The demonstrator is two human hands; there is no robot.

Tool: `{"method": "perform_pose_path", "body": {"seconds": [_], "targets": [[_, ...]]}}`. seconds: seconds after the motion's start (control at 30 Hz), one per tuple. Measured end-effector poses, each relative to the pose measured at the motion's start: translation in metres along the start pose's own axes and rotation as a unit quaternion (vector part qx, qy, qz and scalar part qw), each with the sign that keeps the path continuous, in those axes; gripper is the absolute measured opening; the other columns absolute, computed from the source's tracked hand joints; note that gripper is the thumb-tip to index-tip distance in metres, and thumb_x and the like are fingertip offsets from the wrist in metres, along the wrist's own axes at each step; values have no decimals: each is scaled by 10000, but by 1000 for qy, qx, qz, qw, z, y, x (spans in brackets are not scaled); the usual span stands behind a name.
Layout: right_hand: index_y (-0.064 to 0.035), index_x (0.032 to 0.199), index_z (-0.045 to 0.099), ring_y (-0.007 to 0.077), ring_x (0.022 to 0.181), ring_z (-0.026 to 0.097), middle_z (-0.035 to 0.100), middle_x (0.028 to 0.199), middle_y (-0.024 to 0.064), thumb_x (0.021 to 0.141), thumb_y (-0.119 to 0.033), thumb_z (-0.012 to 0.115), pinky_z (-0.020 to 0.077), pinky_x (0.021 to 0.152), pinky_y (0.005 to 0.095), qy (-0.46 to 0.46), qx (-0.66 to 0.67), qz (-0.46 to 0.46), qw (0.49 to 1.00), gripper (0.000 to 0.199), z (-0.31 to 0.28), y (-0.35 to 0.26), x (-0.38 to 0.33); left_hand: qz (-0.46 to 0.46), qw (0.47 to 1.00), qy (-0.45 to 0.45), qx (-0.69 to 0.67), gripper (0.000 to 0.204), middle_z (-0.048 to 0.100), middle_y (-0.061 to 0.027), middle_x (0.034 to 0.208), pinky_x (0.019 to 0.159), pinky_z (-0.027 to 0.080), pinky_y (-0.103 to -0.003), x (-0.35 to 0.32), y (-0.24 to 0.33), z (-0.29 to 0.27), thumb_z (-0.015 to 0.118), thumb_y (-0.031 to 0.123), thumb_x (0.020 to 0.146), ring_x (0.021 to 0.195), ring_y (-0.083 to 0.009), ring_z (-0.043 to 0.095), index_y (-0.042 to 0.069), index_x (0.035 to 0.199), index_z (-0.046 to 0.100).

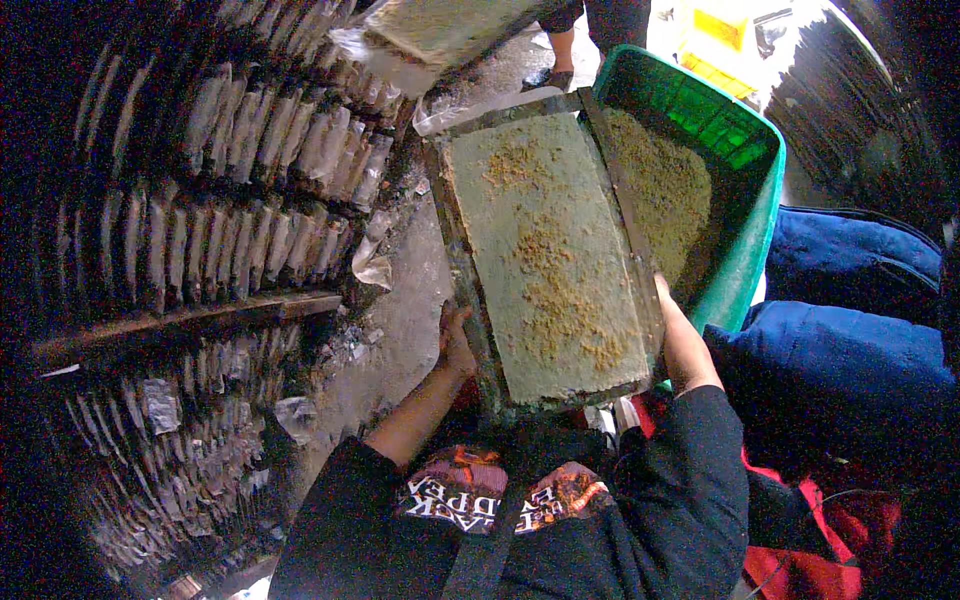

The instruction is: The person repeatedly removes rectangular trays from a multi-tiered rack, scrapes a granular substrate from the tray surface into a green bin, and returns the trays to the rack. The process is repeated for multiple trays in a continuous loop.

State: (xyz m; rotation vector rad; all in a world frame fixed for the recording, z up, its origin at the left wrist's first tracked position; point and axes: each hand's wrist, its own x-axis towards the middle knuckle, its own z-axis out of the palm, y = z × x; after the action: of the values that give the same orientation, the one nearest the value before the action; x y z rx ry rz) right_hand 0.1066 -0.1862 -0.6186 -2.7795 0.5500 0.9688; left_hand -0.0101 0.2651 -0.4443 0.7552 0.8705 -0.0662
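A shallow rectangular tray with a dark, worn rim is held in front of me by both hands. Its pale grey-green face carries scattered tan crumbs, thickest down the middle and near the lower right corner. My left hand is closed on the left rim, low down. On the opposite side my right hand grips the right rim, its fingers mostly hidden under the tray. Just beyond the right rim, partly covered by it, stands a green plastic tub with a heap of yellowish-brown granular material inside.
Racks at the left hold rows of thin, upright, plastic-wrapped slabs; a wooden shelf edge juts out below. Another similar tray is at the top. A person's legs show beyond. Blue padded fabric lies at right.
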Motion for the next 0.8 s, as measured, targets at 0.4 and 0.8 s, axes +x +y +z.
{"method": "perform_pose_path", "body": {"seconds": [0.4, 0.8], "targets": [[-111, 725, 570, 85, 540, 502, 558, 653, 8, 715, -202, 645, 398, 478, 197, -118, 687, -95, 711, 118, -189, -89, -81, 41, 992, 81, 85, 317, 500, -40, 825, 658, 443, -356, 23, -9, 15, 572, 313, 672, 776, -195, 494, 160, 943, 507], [-41, 1005, 560, 162, 756, 567, 605, 885, 61, 820, -184, 566, 470, 671, 291, -272, 657, -249, 658, 234, -238, -191, -148, 58, 995, -20, 84, 463, 454, -97, 1049, 799, 414, -388, 6, -21, 60, 552, 235, 725, 961, -248, 455, 108, 1127, 359]]}}
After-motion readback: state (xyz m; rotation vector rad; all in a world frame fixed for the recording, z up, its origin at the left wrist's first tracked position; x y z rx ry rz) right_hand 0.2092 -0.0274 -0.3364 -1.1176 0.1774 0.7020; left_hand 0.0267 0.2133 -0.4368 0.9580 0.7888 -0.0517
